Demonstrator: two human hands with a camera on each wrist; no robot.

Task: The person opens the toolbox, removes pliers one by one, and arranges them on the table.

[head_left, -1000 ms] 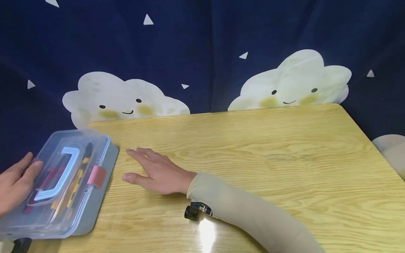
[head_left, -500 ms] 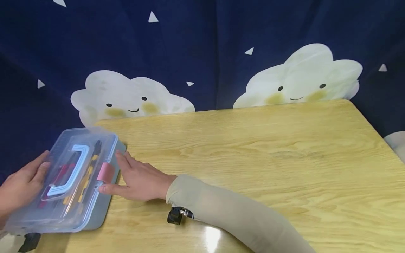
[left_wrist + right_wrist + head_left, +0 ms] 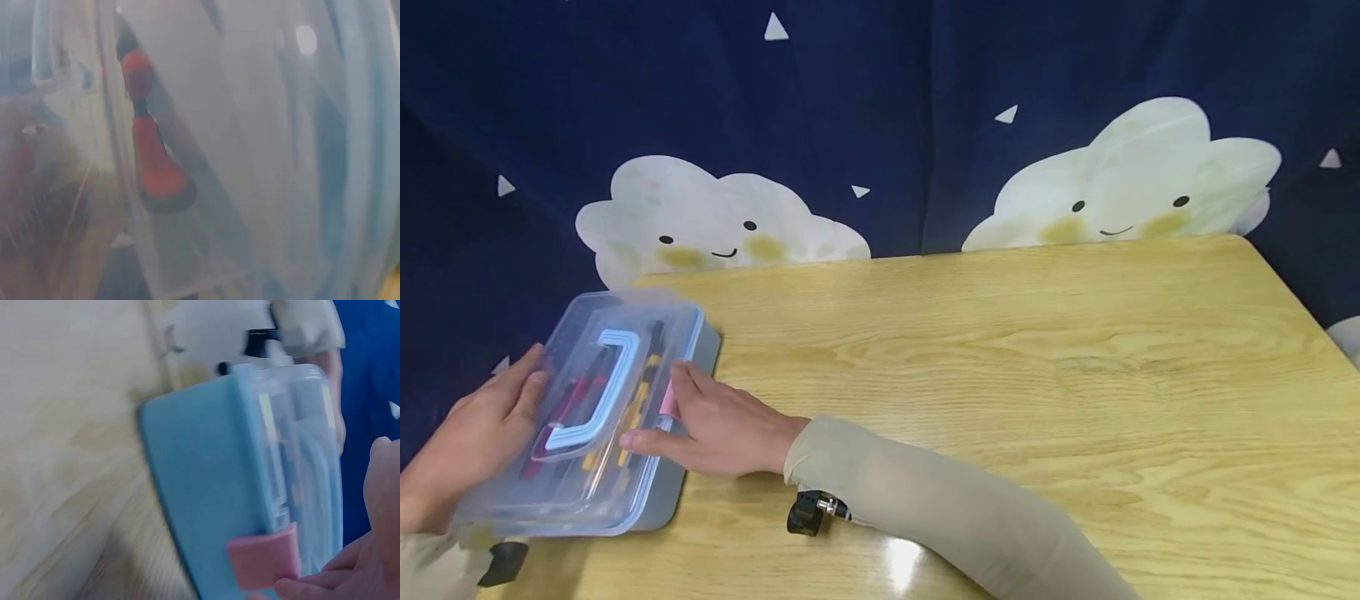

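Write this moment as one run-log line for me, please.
box: on table, lid down | left hand: rests at box's left edge | right hand: touches pink latch | inside: red item showing through

Wears a long, plain beige right sleeve, smooth and close-fitting, lightly creased toward its cuff. Carries a small black camera just beside, joined by a shiny silver metal fitting. Has a matching pale left sleeve, with a black wrist device alongside. Leaves both left hand and right hand bare.
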